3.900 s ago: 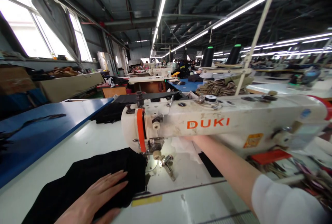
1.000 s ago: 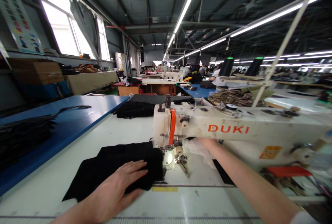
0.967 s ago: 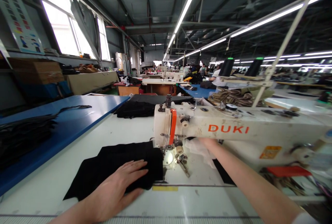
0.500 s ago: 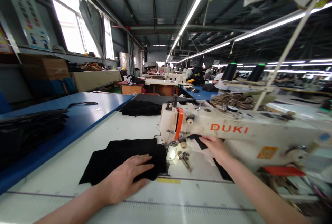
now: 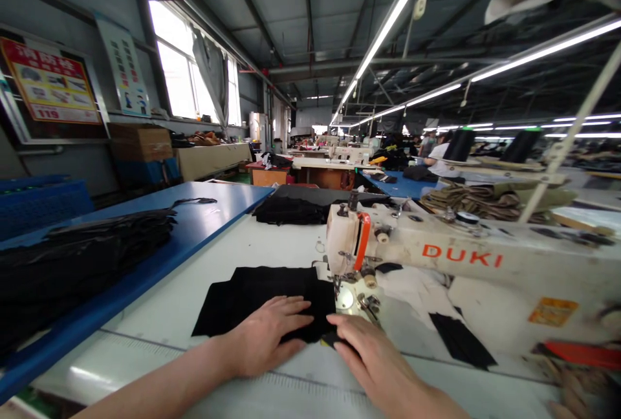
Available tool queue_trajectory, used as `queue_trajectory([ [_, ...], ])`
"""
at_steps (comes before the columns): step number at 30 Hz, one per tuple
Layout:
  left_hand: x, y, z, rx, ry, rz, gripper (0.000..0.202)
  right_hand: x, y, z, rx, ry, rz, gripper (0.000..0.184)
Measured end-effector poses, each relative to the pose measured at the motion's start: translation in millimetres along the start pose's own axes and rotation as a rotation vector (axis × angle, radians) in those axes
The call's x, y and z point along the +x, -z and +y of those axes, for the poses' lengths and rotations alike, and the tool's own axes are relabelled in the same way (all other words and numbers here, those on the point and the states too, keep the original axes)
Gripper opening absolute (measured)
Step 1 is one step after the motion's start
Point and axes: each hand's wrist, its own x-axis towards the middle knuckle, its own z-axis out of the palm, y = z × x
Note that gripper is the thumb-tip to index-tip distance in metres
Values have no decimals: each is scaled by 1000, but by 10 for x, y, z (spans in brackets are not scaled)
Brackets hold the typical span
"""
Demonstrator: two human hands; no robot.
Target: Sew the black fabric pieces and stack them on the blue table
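Note:
A flat piece of black fabric (image 5: 257, 290) lies on the white sewing table (image 5: 204, 277), its right edge by the needle of the white DUKI sewing machine (image 5: 436, 257). My left hand (image 5: 269, 335) rests flat on the fabric's near edge, fingers stretched out. My right hand (image 5: 373, 354) lies palm down beside it, fingertips touching the fabric's near right corner in front of the presser foot (image 5: 366, 299). Neither hand grips anything that I can see.
A small black fabric strip (image 5: 460, 341) and white cloth (image 5: 412, 286) lie under the machine arm. A stack of black pieces (image 5: 72, 264) sits on the blue table (image 5: 213, 205) to the left. More black fabric (image 5: 288, 209) lies farther back. Other workstations and people fill the hall behind.
My right hand has come out from under the machine arm to the fabric's near right corner. The view has shifted back and left. My left hand stays on the fabric.

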Motion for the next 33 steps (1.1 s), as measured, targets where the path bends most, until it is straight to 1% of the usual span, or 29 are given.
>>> queue_trajectory([
  [4, 70, -4, 67, 2, -10, -8, 43, 74, -40, 157, -125, 15, 45, 24],
  [9, 354, -132, 120, -22, -99, 2, 43, 16, 92, 373, -237, -52, 96, 18],
  [13, 553, -236, 152, -38, -153, 27, 46, -56, 172, 509, -260, -90, 187, 16],
  [16, 572, -251, 176, -38, -160, 89, 47, -97, 170, 575, -228, -60, 260, 14],
  [18, 524, -238, 187, -27, -141, 112, 50, -122, 155, 567, -201, -11, 304, 11],
  [20, 458, -219, 190, -14, -105, 101, 50, -147, 138, 509, -174, 51, 330, 10],
  [22, 406, -205, 183, 19, -79, 72, 44, -174, 120, 416, -157, 111, 305, 13],
  [24, 385, -202, 173, 69, -96, 44, 39, -202, 97, 319, -152, 164, 244, 18],
  [26, 395, -213, 163, 111, -135, 25, 39, -228, 69, 246, -158, 212, 182, 23],
  [29, 452, -243, 156, 130, -155, 16, 33, -248, 24, 194, -189, 258, 144, 24],
  [31, 510, -252, 154, 125, -106, 44, 27, -237, -3, 186, -214, 260, 141, 23],
  [33, 579, -235, 144, 79, -14, 94, 22, -203, -24, 189, -229, 224, 135, 23],
])
